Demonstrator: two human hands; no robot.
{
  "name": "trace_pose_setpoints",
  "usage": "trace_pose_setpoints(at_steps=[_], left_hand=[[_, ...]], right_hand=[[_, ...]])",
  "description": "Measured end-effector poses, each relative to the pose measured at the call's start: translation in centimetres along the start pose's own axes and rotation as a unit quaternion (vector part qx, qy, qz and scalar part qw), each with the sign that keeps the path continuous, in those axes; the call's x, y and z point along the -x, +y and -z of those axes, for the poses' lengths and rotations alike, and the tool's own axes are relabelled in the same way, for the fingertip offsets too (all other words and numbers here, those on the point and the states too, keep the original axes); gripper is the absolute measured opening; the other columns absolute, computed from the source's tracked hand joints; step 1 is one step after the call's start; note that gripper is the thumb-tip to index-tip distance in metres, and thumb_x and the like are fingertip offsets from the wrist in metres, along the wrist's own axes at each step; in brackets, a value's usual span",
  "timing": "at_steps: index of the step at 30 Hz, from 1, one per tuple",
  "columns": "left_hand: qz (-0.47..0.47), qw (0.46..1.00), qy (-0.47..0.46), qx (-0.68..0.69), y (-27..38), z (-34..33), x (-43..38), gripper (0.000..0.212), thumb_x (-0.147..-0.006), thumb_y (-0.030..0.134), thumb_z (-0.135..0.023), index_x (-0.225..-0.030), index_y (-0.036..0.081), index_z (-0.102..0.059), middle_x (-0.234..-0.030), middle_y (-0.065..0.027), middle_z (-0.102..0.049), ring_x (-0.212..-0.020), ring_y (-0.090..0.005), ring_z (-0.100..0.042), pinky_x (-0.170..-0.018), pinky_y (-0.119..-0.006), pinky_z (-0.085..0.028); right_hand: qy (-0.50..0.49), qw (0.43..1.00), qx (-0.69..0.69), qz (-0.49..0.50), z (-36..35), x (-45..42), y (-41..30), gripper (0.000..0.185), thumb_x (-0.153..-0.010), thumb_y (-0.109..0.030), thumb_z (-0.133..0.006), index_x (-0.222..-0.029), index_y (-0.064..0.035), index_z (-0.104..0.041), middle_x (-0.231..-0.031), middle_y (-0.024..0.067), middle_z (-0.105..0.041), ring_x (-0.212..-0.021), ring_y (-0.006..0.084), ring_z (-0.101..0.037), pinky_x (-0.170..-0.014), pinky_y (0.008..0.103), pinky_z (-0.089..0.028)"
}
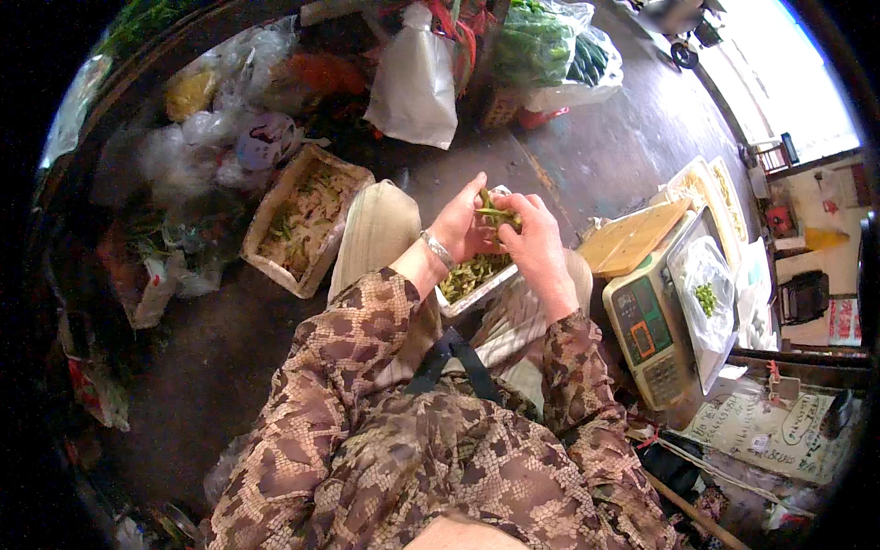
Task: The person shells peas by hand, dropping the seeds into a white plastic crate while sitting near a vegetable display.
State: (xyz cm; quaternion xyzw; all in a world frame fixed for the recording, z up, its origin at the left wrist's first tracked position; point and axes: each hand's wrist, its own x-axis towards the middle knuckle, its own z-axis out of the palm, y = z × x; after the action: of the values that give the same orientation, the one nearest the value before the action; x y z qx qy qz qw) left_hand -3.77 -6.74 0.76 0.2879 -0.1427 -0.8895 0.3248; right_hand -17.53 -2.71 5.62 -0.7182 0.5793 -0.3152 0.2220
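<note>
Above my lap, my left hand (pixel 456 221) and my right hand (pixel 535 237) meet around a few green bean pods (pixel 489 210). The pods lie across the left fingers, and the right thumb and fingers pinch them. Fingers hide part of the pods. Right below the hands, a white foam box (pixel 479 291) between my knees holds a heap of yellow-green pods (pixel 465 276). On the right, a clear plastic bag (pixel 689 295) with shelled green beans (pixel 705 300) rests on the pan of a digital scale (pixel 646 330).
A dirty foam box (pixel 271 269) with plant scraps stands left of my knee. A wooden board (pixel 631 237) and white trays (pixel 729 196) lie by the scale. Plastic bags (pixel 199 137) crowd the far left. A white bag (pixel 416 89) and bagged green vegetables (pixel 543 48) are ahead.
</note>
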Motion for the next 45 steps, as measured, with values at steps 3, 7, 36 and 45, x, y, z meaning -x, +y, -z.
trace_pose_setpoints(at_steps=[3,7,36,45], left_hand=[[-0.015,0.998,-0.023,0.052,-0.4,-0.2,0.0,0.054,-0.092,0.059,-0.036,-0.094,0.013,-0.064,-0.089,-0.0047,-0.066,-0.079,-0.0221,-0.062,-0.073,-0.040,-0.050],[-0.054,0.996,-0.007,0.066,-1.4,0.8,-0.1,0.055,-0.092,0.057,-0.035,-0.096,0.010,-0.064,-0.091,-0.0066,-0.066,-0.083,-0.0247,-0.063,-0.076,-0.038,-0.051],[-0.007,0.999,-0.007,0.034,-2.6,2.8,-0.5,0.020,-0.087,0.022,-0.052,-0.093,0.006,-0.061,-0.084,-0.0098,-0.066,-0.070,-0.0238,-0.064,-0.058,-0.034,-0.053],[-0.030,0.998,0.026,0.053,-1.7,0.9,1.2,0.022,-0.088,0.028,-0.054,-0.097,0.010,-0.063,-0.089,-0.0046,-0.066,-0.080,-0.0173,-0.063,-0.058,-0.031,-0.053]], right_hand=[[0.027,0.998,-0.020,0.047,-0.5,0.6,-0.3,0.037,-0.074,0.001,-0.057,-0.110,-0.0071,-0.060,-0.097,0.0127,-0.057,-0.090,0.0281,-0.059,-0.077,0.0335,-0.048],[0.007,0.997,-0.080,0.006,-1.4,1.7,0.0,0.044,-0.073,0.000,-0.062,-0.116,-0.0101,-0.057,-0.100,0.0098,-0.055,-0.087,0.0218,-0.059,-0.077,0.0290,-0.048],[0.053,0.872,-0.460,-0.156,-2.7,3.1,3.6,0.012,-0.088,-0.002,-0.059,-0.099,-0.0018,-0.062,-0.090,0.0008,-0.063,-0.077,0.0055,-0.056,-0.065,0.0187,-0.046],[0.090,0.877,-0.454,-0.126,-3.3,3.1,3.2,0.015,-0.086,-0.004,-0.061,-0.101,-0.0011,-0.061,-0.094,0.0024,-0.062,-0.083,0.0088,-0.058,-0.071,0.0226,-0.049]])
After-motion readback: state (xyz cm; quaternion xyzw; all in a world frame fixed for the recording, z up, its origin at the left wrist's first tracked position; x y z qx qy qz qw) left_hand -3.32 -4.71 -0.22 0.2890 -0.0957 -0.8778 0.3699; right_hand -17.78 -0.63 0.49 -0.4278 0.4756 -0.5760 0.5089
